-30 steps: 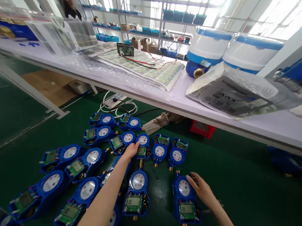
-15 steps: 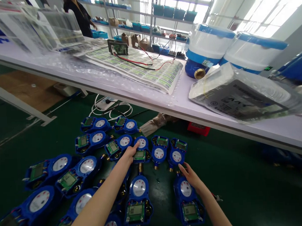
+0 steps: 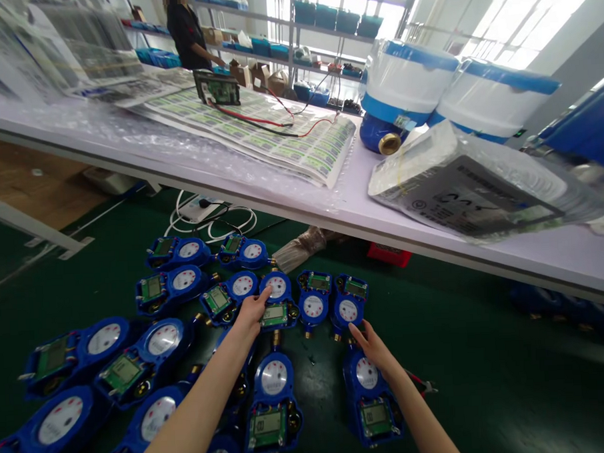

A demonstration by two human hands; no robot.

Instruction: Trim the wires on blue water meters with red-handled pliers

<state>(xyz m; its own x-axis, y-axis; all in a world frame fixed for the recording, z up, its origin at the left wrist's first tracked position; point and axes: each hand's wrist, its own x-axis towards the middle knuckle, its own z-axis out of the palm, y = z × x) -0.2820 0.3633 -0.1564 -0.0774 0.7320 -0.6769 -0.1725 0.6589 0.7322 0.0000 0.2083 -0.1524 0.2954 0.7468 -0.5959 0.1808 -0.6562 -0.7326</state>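
Observation:
Several blue water meters with white dials and exposed green circuit boards lie on the dark green floor. My left hand is closed on the left side of one water meter, with a fingertip by its dial; the other fingers are partly hidden. Farther right, my right hand has its thumb and fingers at the lower edge of another water meter. Between these two lies a third meter, untouched. Below my right hand is a meter with its display toward me.
A white bench crosses above the meters, bearing label sheets, a wired circuit module and bagged packets. A power strip and red-handled pliers lie on the floor. Another person stands beyond, near shelves.
The view has shifted slightly, while both hands stay at the same meters. The display by my left hand looks brighter. The person beyond the bench has an arm reaching right.

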